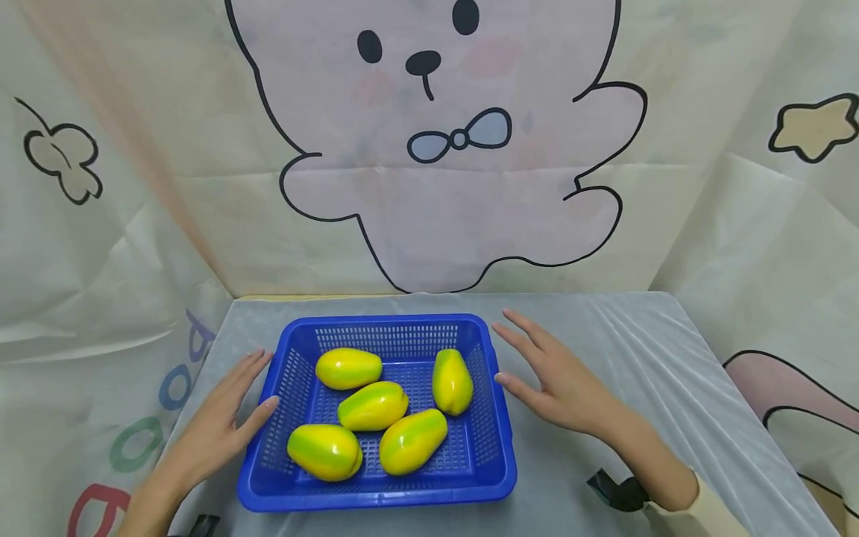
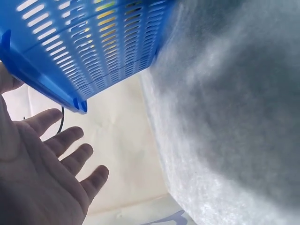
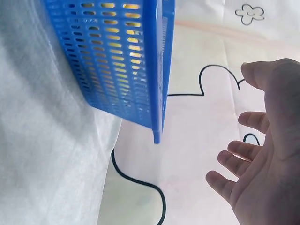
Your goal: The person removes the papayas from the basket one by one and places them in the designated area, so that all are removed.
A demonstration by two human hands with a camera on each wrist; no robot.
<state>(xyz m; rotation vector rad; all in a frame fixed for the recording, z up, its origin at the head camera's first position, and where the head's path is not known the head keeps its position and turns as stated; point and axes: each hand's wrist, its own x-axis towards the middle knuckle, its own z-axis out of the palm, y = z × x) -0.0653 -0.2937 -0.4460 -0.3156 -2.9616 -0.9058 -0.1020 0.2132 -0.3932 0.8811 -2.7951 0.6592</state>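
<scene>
A blue plastic basket (image 1: 376, 501) with slotted walls stands on the cloth-covered table, holding several glossy yellow-green papayas (image 1: 373, 406). Beside its left wall is my left hand (image 1: 218, 429), fingers extended and thumb at the rim; whether the thumb touches is unclear. From the left wrist, that hand (image 2: 42, 168) shows a bare palm next to the basket's outer wall (image 2: 70, 89). My right hand (image 1: 560, 380) hovers off the right wall with fingers spread, holding nothing. In the right wrist view, a gap separates this hand (image 3: 267, 164) from the basket (image 3: 154, 93).
Grey cloth (image 1: 604, 328) covers the table, reaching past the basket on both sides. Behind it hangs a backdrop (image 1: 429, 224) with a cartoon bear; printed sheets also flank the left and right. A black strap piece (image 1: 617, 492) sits by the right wrist.
</scene>
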